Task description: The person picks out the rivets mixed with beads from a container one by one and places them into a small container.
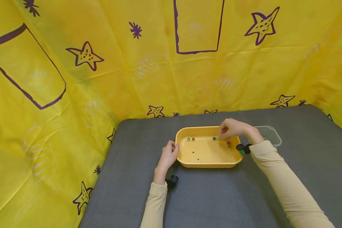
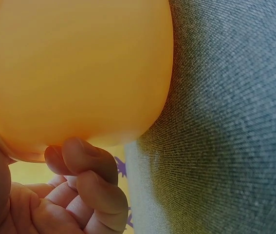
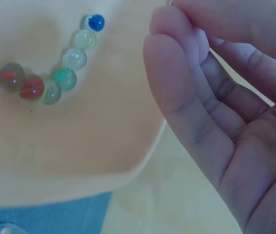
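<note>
A yellow plastic basin [image 1: 211, 163] stands on the grey table. My left hand [image 1: 169, 154] grips its left end, the thumb at the rim and curled fingers [image 2: 91, 161] against the outer wall. Above the basin's right back part, my right hand [image 1: 231, 129] pinches a small shiny piece [image 3: 169, 2], mostly hidden by the fingertips. Several glass marbles [image 3: 74, 59] lie in a curved row along the basin's edge near that hand, a blue one [image 3: 96, 22] at one end. Two more marbles [image 1: 191, 139] sit at the back left. Small metallic pieces [image 1: 193, 152] lie on the basin floor.
Behind the right wrist, a clear plastic container [image 1: 275, 136] stands on the table [image 1: 205, 196], partly covered by the arm. A yellow cloth [image 1: 159, 79] with starfish drawings hangs behind and at both sides of the table.
</note>
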Motion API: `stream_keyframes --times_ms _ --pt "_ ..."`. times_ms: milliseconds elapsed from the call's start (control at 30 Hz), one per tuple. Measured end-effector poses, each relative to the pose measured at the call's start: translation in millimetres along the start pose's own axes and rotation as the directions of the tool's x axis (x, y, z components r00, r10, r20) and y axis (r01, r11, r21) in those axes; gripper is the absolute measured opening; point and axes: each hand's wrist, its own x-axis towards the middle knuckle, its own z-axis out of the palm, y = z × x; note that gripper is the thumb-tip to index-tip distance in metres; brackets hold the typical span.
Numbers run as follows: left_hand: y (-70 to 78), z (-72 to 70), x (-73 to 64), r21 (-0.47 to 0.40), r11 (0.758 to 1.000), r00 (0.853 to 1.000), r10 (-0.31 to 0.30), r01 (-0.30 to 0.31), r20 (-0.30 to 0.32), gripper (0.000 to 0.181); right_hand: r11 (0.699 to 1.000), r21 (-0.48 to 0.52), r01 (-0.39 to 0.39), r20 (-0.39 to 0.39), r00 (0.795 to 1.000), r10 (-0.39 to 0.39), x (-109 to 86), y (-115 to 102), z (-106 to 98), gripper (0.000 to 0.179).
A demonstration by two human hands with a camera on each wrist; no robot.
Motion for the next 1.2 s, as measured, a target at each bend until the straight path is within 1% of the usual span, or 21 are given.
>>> stream_keyframes --times_ms 133,333,600,700,800,833,933,1033,1067,1200 --pt "-0.2 0.4 0.3 0.004 1.0 1.0 -0.007 0.007 0.005 0.02 1.0 -0.019 -0.014 -0.013 1.0 0.014 -3.2 1.4 -2.4 0.004" --pt "0.9 0.5 0.3 0.006 1.0 1.0 -0.027 0.027 0.009 0.022 1.0 -0.021 -0.017 -0.032 0.999 0.016 -10.3 1.4 -6.4 0.003" --pt "0.7 0.4 -0.3 0.004 1.0 1.0 -0.014 0.014 0.008 0.021 0.999 -0.028 -0.029 -0.046 0.999 0.028 -17.1 2.7 -10.4 0.003" --pt "-0.3 0.3 -0.5 -0.01 1.0 1.0 0.009 -0.009 0.001 0.021 0.999 -0.041 -0.029 -0.054 0.998 0.026 -18.5 5.3 -11.4 0.003" --pt "-0.9 -0.2 -1.6 -0.03 0.998 0.999 0.046 -0.047 -0.013 0.024 0.998 -0.058 -0.026 -0.066 0.998 0.022 -19.7 8.8 -12.2 0.004" --pt "-0.7 -0.8 -2.7 -0.033 0.996 0.997 0.078 -0.079 -0.024 0.026 0.998 -0.062 -0.025 -0.071 0.997 0.02 -20.6 9.4 -12.6 0.004" --pt "-2.0 -1.1 -3.5 -0.045 0.993 0.993 0.11 -0.111 -0.032 0.031 0.998 -0.058 -0.021 -0.076 0.997 0.017 -23.9 10.1 -14.2 0.004" --pt "-2.2 -0.8 -2.9 -0.039 0.994 0.994 0.101 -0.102 -0.028 0.029 0.999 -0.041 -0.025 -0.078 0.997 0.021 -27.5 10.2 -15.8 0.006" --pt "-2.4 -0.4 -2.2 -0.04 0.996 0.997 0.079 -0.08 -0.021 0.027 0.999 -0.036 -0.029 -0.078 0.997 0.026 -28.5 10.4 -16.2 0.006" --pt "-0.9 0.2 -1.4 -0.018 0.999 0.999 0.045 -0.045 -0.015 0.021 0.999 -0.022 -0.049 -0.084 0.995 0.047 -31.6 12.3 -17.4 0.006"
